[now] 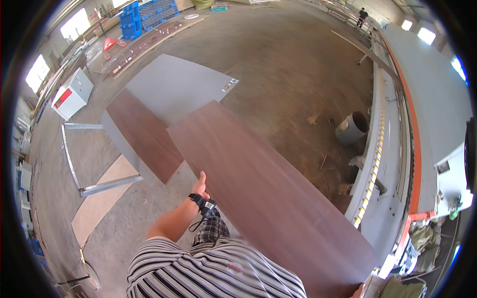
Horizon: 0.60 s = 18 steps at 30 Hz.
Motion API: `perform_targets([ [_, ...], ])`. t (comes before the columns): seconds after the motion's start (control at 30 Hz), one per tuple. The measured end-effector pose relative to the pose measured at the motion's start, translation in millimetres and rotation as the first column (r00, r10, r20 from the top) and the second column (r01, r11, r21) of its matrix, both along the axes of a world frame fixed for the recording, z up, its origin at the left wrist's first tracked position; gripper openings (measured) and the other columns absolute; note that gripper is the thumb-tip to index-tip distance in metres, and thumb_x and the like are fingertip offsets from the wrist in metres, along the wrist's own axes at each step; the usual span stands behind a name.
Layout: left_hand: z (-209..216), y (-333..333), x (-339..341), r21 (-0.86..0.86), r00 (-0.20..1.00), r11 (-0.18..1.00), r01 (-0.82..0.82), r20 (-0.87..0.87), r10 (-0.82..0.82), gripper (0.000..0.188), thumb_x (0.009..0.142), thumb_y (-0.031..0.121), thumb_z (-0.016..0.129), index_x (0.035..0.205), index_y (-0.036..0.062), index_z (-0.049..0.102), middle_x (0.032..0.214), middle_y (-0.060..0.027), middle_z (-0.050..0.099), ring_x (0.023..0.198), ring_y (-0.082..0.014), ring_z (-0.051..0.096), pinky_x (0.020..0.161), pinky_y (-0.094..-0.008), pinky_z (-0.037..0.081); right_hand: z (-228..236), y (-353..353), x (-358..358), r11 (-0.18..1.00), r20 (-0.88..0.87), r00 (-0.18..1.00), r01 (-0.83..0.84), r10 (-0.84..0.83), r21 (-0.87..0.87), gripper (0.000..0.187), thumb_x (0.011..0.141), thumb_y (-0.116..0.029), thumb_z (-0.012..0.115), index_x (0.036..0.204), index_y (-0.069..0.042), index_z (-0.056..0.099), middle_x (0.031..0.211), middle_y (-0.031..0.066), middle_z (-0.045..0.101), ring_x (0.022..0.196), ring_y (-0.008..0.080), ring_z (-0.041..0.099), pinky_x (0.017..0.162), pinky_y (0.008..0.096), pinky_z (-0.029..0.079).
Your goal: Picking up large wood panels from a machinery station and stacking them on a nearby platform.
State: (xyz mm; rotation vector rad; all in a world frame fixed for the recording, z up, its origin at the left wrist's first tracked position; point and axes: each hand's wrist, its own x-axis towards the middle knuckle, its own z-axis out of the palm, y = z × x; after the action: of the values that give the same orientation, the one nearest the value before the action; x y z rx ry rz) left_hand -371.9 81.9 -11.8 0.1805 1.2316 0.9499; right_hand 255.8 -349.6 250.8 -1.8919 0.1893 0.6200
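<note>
A long brown wood-grain board (268, 198) slants across the view in front of my body, from upper left to lower right. My left hand (200, 186) grips its left long edge, thumb up, with the other fingers partly hidden at the edge. At the lower right corner of the board, only a small part of my right hand (358, 291) shows, against its end. A second brown board (144, 131) lies flat to the left, on top of a large grey panel (174, 82). The far end of the held board overlaps that panel in the view.
A long grey machine (392, 149) with an orange edge and a row of yellow-and-white rollers runs along the right. Beside it stands a grey bucket (353, 128). On the left are a metal frame (79, 191), a white cabinet (72, 94) and blue pallets (149, 17). Far off stands a person (362, 17).
</note>
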Motion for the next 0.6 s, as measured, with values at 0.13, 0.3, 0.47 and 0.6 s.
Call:
perform_targets([
  [0.13, 21.8, 53.9, -16.3, -0.149, 0.982, 0.984, 0.093, -0.147, -0.115, 0.073, 0.079, 0.067, 0.039, 0.122, 0.008, 0.043, 0.105, -0.009, 0.061, 0.038, -0.0174, 0.048, 0.028, -0.0287, 0.029, 20.9, 76.8, -56.7, 0.997, 0.032, 0.999, 0.002, 0.001, -0.083, 0.05, 0.088, -0.038, 0.048, 0.115, 0.004, 0.046, 0.113, 0.0126, 0.053, 0.097, 0.0256, 0.052, 0.086, 0.0388, 0.043],
  [0.3, -98.5, 152.0, -81.8, -0.134, 0.992, 0.988, -0.073, -0.109, 0.059, 0.082, 0.076, 0.068, 0.044, 0.125, 0.0022, 0.038, 0.1, -0.0152, 0.06, 0.034, -0.0224, 0.044, 0.032, -0.0321, 0.031, 27.6, 205.2, -126.5, 0.979, 0.017, 0.997, -0.074, 0.078, -0.19, 0.048, 0.089, -0.036, 0.046, 0.116, 0.005, 0.045, 0.114, 0.0143, 0.052, 0.097, 0.0269, 0.052, 0.085, 0.0392, 0.043],
  [0.47, -136.8, 253.5, -133.9, -0.172, 0.978, 0.965, -0.198, -0.1, 0.183, 0.066, 0.078, 0.05, 0.061, 0.114, -0.0028, 0.044, 0.089, -0.0138, 0.06, 0.044, -0.0226, 0.052, 0.033, -0.0326, 0.03, 28.2, 324.7, -195.5, 0.934, -0.015, 0.988, -0.153, 0.156, -0.323, 0.047, 0.09, -0.033, 0.045, 0.116, 0.006, 0.044, 0.114, 0.016, 0.052, 0.096, 0.0281, 0.052, 0.084, 0.0397, 0.044],
  [0.6, -144.3, 302.2, -198.1, -0.08, 0.961, 0.958, -0.276, -0.028, 0.275, 0.052, 0.08, 0.032, 0.065, 0.111, -0.0046, 0.045, 0.089, -0.014, 0.06, 0.06, -0.0225, 0.06, 0.042, -0.035, 0.043, 12.2, 421.1, -235.3, 0.853, -0.123, 0.947, -0.322, 0.298, -0.41, 0.045, 0.091, -0.031, 0.044, 0.117, 0.006, 0.043, 0.115, 0.0173, 0.052, 0.096, 0.0291, 0.052, 0.084, 0.04, 0.044],
])
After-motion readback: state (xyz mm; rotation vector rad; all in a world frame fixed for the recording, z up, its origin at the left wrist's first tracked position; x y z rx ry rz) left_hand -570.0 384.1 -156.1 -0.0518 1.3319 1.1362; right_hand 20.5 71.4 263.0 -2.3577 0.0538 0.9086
